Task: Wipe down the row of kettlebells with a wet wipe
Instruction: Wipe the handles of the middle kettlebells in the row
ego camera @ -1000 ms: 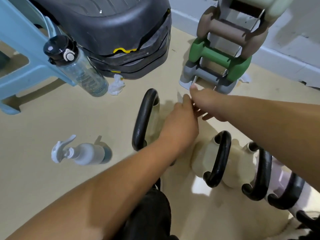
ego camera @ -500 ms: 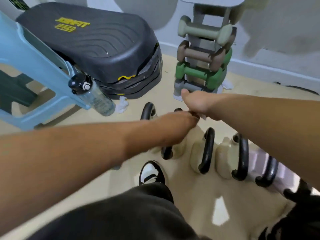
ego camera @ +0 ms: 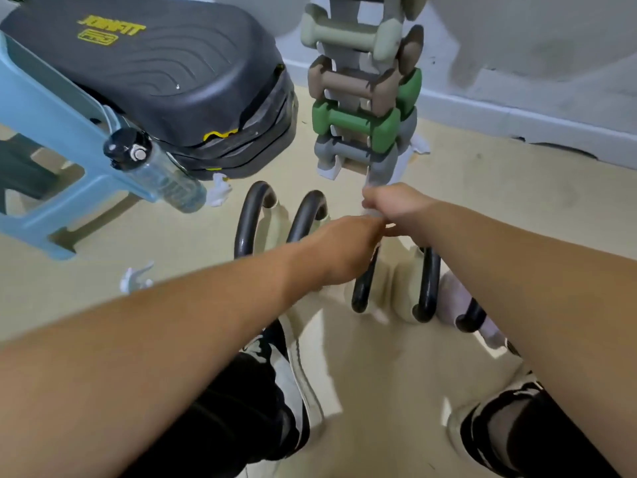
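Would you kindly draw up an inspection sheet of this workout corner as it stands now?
Surface: beige floor, with glossy patches near the shoes.
Job's things: kettlebells stand in a row with their black handles up; the wet wipe is held above them.
Clutter: a spray bottle is partly hidden behind the left forearm; a crumpled tissue lies by the step platform; a water bottle is beside the stool.
Hands: the left hand and right hand meet at the wipe, both gripping it, fingers curled.
Cables: nothing seen.
Surroundings: black step platform, blue stool, dumbbell rack by the wall.
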Tool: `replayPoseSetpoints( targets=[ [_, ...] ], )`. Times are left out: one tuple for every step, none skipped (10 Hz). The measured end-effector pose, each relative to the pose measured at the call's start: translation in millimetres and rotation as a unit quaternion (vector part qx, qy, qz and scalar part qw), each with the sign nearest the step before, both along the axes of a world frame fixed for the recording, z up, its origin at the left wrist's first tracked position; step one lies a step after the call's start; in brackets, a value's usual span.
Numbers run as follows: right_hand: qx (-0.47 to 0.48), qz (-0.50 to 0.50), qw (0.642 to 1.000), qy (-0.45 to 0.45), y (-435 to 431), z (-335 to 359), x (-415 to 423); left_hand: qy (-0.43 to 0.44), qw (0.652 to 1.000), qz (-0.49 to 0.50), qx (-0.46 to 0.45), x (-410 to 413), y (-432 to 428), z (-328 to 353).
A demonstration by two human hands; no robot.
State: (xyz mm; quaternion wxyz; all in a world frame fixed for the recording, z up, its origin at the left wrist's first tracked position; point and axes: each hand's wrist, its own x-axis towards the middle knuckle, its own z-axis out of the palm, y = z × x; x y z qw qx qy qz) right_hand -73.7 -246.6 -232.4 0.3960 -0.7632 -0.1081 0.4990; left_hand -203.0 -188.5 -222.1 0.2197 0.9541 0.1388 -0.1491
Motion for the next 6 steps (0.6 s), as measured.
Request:
replayPoseSetpoints(
  targets=[
    [-0.010,-0.002,1.000,0.007,-2,-6,4,-0.029,0.999,0.043,-0.013,-10,-21,-23],
    [-0.044,0.011,0.999,-0.002,-14,-21,8,-0.031,0.998,0.031,0.036,-30,-66,-57],
    [-0.027,0.011,1.000,-0.007,-18,-29,13,-0.083,0.993,0.032,0.078,-42,-79,-71],
    [-0.012,-0.030,0.998,-0.046,-16,-36,21,-0.119,0.982,-0.002,0.145,-17,-58,-82],
    [0.017,-0.066,0.996,-0.054,-16,-39,28,-0.082,0.982,0.000,0.173,9,-52,-85],
    [0.038,-0.107,0.992,-0.048,-17,-41,33,-0.011,0.989,0.137,0.053,62,-22,-78]
  ],
)
